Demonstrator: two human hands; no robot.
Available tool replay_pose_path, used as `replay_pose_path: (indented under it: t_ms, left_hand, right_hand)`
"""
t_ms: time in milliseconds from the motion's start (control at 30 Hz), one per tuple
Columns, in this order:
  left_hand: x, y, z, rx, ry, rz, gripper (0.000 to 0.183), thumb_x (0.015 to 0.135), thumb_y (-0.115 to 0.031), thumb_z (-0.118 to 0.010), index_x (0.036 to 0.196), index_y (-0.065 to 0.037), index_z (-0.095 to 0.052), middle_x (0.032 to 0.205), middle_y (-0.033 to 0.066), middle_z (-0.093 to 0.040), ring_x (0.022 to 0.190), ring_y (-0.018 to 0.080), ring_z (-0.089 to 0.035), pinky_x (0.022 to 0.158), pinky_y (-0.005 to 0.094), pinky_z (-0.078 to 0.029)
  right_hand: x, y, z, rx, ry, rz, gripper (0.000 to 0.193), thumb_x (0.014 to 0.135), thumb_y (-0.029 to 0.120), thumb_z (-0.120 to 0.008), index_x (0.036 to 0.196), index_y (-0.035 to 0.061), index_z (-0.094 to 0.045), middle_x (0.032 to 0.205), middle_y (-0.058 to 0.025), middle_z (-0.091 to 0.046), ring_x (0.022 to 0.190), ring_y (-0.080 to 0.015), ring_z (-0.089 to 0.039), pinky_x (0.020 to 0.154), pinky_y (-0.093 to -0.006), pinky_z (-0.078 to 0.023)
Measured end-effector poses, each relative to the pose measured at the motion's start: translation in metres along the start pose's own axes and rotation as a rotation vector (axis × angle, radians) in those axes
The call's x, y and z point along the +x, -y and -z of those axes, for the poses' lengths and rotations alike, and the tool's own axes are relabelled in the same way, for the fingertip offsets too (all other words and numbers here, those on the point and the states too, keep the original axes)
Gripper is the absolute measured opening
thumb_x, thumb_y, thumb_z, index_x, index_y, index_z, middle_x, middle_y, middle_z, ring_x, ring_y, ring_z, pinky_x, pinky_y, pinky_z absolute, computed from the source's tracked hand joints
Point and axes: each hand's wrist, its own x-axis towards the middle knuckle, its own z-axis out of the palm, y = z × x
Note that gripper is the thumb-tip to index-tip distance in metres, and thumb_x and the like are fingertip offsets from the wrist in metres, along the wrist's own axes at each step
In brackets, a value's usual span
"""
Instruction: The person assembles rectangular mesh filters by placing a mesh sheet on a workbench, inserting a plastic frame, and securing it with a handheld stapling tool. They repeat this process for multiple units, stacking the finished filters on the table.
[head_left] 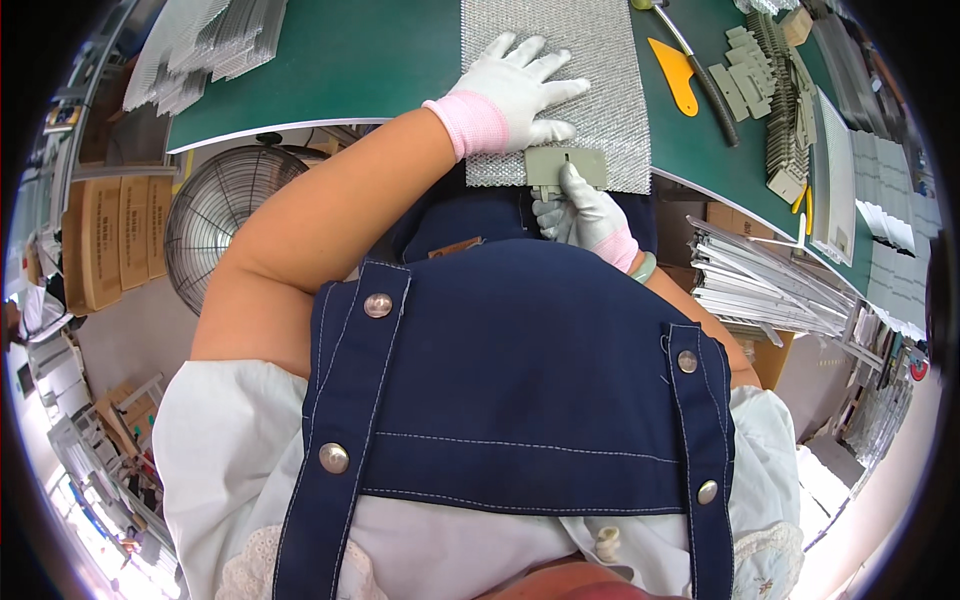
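A silvery woven mesh sheet (610,100) lies over the green table and reaches past its near edge. Gloved in white with a pink cuff, my left hand (515,95) rests flat on it with the fingers spread. My right hand (585,210), gloved the same way, grips a flat grey-green plastic piece (545,165) at the sheet's near edge. The thumb presses on top of that piece, near a small slot. The other fingers curl beneath and are partly hidden.
On the green table (330,60) lie a yellow scraper (675,75), a black-handled hammer (722,105) and several grey-green pieces (745,80). Stacked mesh panels (220,45) sit at the far left. A floor fan (225,220) stands below left; metal strips (760,280) are below right.
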Motion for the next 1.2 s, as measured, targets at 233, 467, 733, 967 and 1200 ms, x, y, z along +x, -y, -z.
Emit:
replay_pose_path:
  t_ms: [233,467,733,967,1200]
  left_hand:
    - [0.000,0.003,-0.004,0.002,-0.017,0.002,0.061,0.095,-0.057,-0.046,0.148,-0.027,-0.044,0.154,0.0144,-0.039,0.142,0.0377,-0.032,0.117,0.0546,-0.020]
    - [0.004,0.004,-0.002,-0.008,-0.001,0.048,0.062,0.094,-0.057,-0.047,0.148,-0.026,-0.044,0.154,0.0152,-0.038,0.143,0.0386,-0.030,0.117,0.0547,-0.019]
    - [-0.001,0.025,0.002,-0.090,0.020,-0.114,0.066,0.090,-0.057,-0.056,0.147,-0.027,-0.045,0.155,0.0185,-0.035,0.143,0.0420,-0.028,0.117,0.0546,-0.019]
    - [0.002,0.022,0.005,-0.032,0.052,-0.120,0.066,0.090,-0.055,-0.056,0.149,-0.027,-0.042,0.154,0.0184,-0.035,0.141,0.0392,-0.031,0.116,0.0548,-0.021]
    - [-0.010,0.001,0.008,-0.010,0.085,-0.090,0.058,0.095,-0.042,-0.053,0.149,-0.026,-0.041,0.154,0.0183,-0.035,0.142,0.0374,-0.030,0.116,0.0544,-0.020]
  right_hand:
    - [0.000,0.000,0.004,-0.158,-0.096,0.111,0.041,0.099,0.042,-0.059,0.112,0.0033,-0.059,0.086,-0.0079,-0.065,0.068,-0.0116,-0.060,0.062,-0.0235,-0.049]
    - [0.003,0.006,-0.004,-0.168,-0.139,0.152,0.036,0.099,0.038,-0.059,0.114,0.0052,-0.059,0.088,-0.0078,-0.065,0.069,-0.0120,-0.060,0.063,-0.0243,-0.049]
    - [0.001,0.012,-0.005,-0.023,-0.050,0.138,0.026,0.102,0.027,-0.055,0.118,0.0065,-0.055,0.093,-0.0080,-0.063,0.068,-0.0121,-0.058,0.065,-0.0261,-0.051]
    - [0.003,0.011,-0.008,0.000,-0.020,0.179,0.024,0.102,0.026,-0.054,0.116,0.0058,-0.055,0.092,-0.0086,-0.063,0.068,-0.0133,-0.060,0.063,-0.0263,-0.051]
    - [-0.013,0.013,0.002,0.038,-0.109,-0.016,0.025,0.102,0.024,-0.054,0.118,0.0047,-0.054,0.095,-0.0118,-0.065,0.072,-0.0155,-0.064,0.058,-0.0254,-0.051]
